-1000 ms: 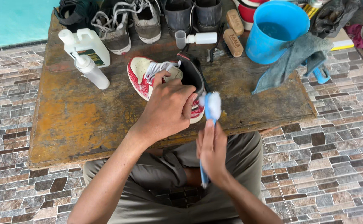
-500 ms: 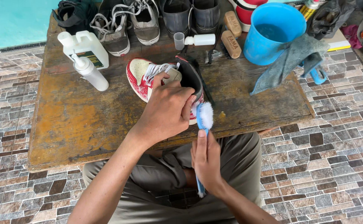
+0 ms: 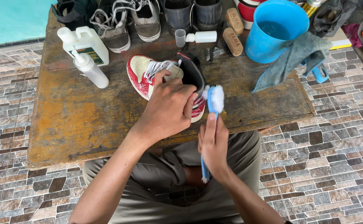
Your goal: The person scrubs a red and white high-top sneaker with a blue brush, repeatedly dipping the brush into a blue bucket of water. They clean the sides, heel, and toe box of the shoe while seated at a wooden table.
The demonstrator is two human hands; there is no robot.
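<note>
A red, white and black high-top sneaker (image 3: 148,74) lies on its side on the worn wooden table (image 3: 77,120). My left hand (image 3: 169,108) is clamped over its heel and ankle part, pressing it down. My right hand (image 3: 214,143) grips the handle of a blue brush (image 3: 212,101) with foamy white bristles. The brush head sits against the heel end of the sneaker, just right of my left fingers. The handle's lower end pokes out below my right palm.
Two white bottles (image 3: 86,56) stand at the table's left back. Grey sneakers (image 3: 125,20), dark boots (image 3: 192,12), wooden brushes (image 3: 231,35) and a small white bottle (image 3: 200,37) line the far edge. A blue bucket of water (image 3: 272,35) with a grey cloth (image 3: 293,58) stands back right. Tiled floor surrounds the table.
The brush has slid slightly leftward and down along the sneaker's heel, then back up. My left hand stays pressed on the shoe.
</note>
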